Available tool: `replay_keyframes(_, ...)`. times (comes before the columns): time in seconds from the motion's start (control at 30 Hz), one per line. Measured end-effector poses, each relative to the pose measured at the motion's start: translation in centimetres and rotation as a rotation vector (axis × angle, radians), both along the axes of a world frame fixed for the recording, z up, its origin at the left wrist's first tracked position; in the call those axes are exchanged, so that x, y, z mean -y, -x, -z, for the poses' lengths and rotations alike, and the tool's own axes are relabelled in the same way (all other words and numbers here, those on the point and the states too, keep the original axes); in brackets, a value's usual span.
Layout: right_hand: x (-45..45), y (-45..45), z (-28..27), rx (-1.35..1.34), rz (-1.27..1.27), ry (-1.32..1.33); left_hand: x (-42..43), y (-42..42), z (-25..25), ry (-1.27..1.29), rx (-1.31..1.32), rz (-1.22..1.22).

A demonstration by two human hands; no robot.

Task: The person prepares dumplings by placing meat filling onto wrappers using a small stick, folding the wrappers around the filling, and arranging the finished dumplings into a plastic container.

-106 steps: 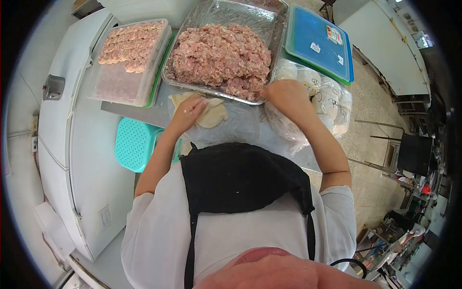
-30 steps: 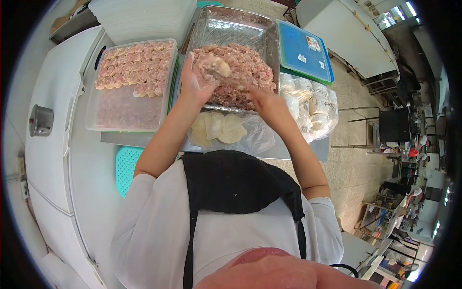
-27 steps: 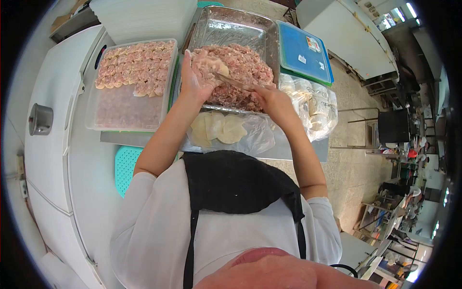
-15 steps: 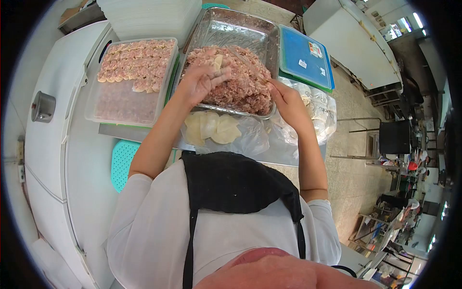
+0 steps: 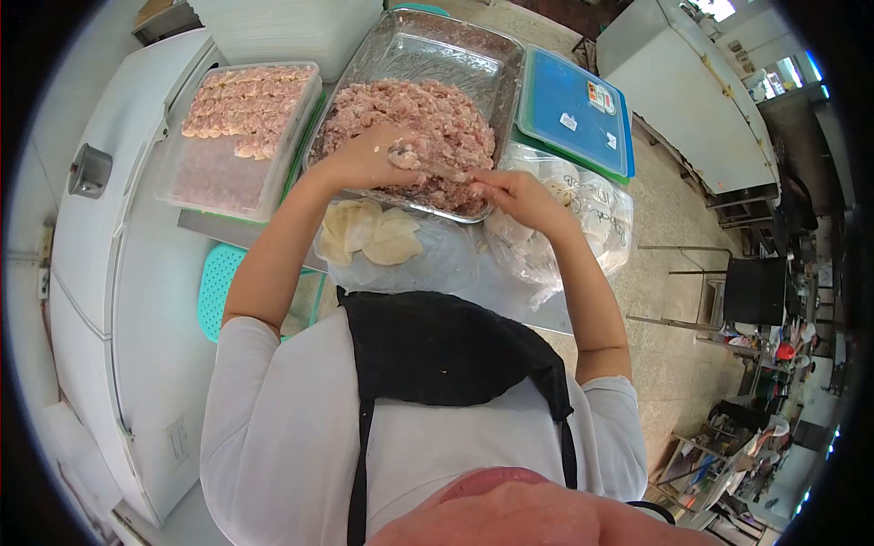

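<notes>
My left hand (image 5: 371,158) is curled over the near side of a metal tray (image 5: 437,55), closed around a filled dumpling (image 5: 403,156) of pale wrapper and meat. My right hand (image 5: 523,198) grips the end of a narrow flat spatula (image 5: 444,170), whose blade reaches to the dumpling. Behind both hands a mound of minced meat (image 5: 410,105) fills the near part of the tray. Round dough wrappers (image 5: 369,232) lie overlapping on a plastic bag just in front of the tray.
Left of the tray, a clear plastic box (image 5: 232,187) holds rows of filled dumplings. On the right are a blue lid (image 5: 575,109) and plastic-bagged wrapper stacks (image 5: 583,214). A turquoise perforated stool (image 5: 220,287) stands below the table edge, beside a white freezer (image 5: 155,300).
My left hand has gone from open fingers with a wrapper to closed around it. The spatula has swung down from the meat mound to the left hand, carrying meat.
</notes>
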State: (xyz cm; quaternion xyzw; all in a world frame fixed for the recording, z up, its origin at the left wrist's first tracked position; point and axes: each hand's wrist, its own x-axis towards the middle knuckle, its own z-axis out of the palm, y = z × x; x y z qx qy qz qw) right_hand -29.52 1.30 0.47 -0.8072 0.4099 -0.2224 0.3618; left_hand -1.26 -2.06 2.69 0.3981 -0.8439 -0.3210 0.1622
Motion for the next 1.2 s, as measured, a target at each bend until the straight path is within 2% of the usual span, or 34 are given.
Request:
replay_keyframes(0.03,0.2,0.4,-0.1,0.006,-0.009,0.001,0.0,0.2,0.5,0.001,0.006,-0.009)
replay_keyframes(0.1,0.8,1.0,-1.4,-0.296,0.164,0.318,0.1,0.5,1.4,-0.224,-0.093,-0.344)
replay_keyframes(0.2,-1.6,-1.0,-2.3,-0.185,0.25,0.492,0.9,0.3,3.0,-0.192,-0.24,-0.347)
replay_keyframes(0.23,-1.7,-1.3,-2.0,-0.277,0.169,0.515,1.3,0.2,2.9,-0.188,-0.239,-0.357)
replay_keyframes(0.3,0.4,-0.5,0.9,-0.346,0.193,0.444,1.6,0.5,2.8,-0.366,-0.09,-0.233)
replay_keyframes(0.33,1.6,0.1,1.8,-0.421,0.216,0.387,0.8,0.8,2.3,-0.363,-0.092,-0.24)
replay_keyframes(0.4,2.7,2.4,2.6,-0.444,0.213,0.35,-1.4,1.1,1.0,-0.282,-0.128,-0.522)
replay_keyframes(0.43,3.0,2.9,2.2,-0.472,0.215,0.311,-1.5,0.9,0.1,-0.277,-0.124,-0.522)
replay_keyframes(0.47,2.9,3.4,1.6,-0.471,0.211,0.31,-1.8,0.6,-0.6,-0.353,-0.25,-0.427)
replay_keyframes(0.5,2.2,3.5,-0.3,-0.399,0.214,0.217,-1.9,0.4,-0.8,-0.429,-0.377,-0.329)
replay_keyframes(0.53,1.6,3.6,-2.0,-0.328,0.217,0.127,-1.8,0.3,-0.4,-0.43,-0.381,-0.332)
replay_keyframes(0.57,1.1,3.5,-2.9,-0.332,0.211,0.13,-1.5,0.1,0.4,-0.098,-0.403,-0.284)
replay_keyframes(0.6,0.6,3.2,-3.6,-0.173,0.141,0.046,-1.4,0.0,0.5,0.232,-0.414,-0.234)
replay_keyframes(0.63,0.2,2.8,-3.8,-0.014,0.073,-0.043,-1.4,-0.1,0.6,0.229,-0.415,-0.239)
replay_keyframes(0.7,-0.3,0.8,-2.7,-0.023,0.014,-0.041,-1.5,-0.2,0.2,-0.035,-0.206,-0.118)
replay_keyframes(0.8,0.1,0.7,-1.6,0.016,-0.074,-0.021,-1.7,0.4,-0.4,0.08,-0.091,-0.124)
replay_keyframes(0.87,0.5,1.2,-3.7,-0.221,-0.034,0.13,-1.7,0.2,1.4,0.03,-0.128,-0.181)
replay_keyframes(0.93,-1.7,-0.1,-5.5,-0.248,0.046,0.23,-1.5,-0.4,1.9,-0.017,-0.161,-0.235)
replay_keyframes(1.0,-2.6,-0.7,-5.3,-0.278,0.143,0.322,-1.0,-0.8,1.7,-0.182,-0.234,-0.15)
replay_keyframes(1.03,-2.2,-0.8,-4.2,-0.259,0.125,0.375,-1.5,-0.6,1.1,-0.183,-0.235,-0.14)
replay_keyframes(1.07,-2.1,-0.8,-3.7,-0.244,0.106,0.429,-2.2,-0.2,0.3,-0.089,-0.145,-0.27)
replay_keyframes(1.1,-2.2,-0.5,-4.6,-0.251,0.112,0.435,-2.7,-0.1,-0.3,0.009,-0.058,-0.403)
replay_keyframes(1.13,-2.3,-0.1,-6.2,-0.271,0.141,0.382,-3.0,-0.4,0.0,0.013,-0.063,-0.396)
replay_keyframes(1.2,-2.9,-0.2,-7.5,-0.292,0.184,0.332,-3.0,-1.4,0.6,0.096,-0.277,-0.341)
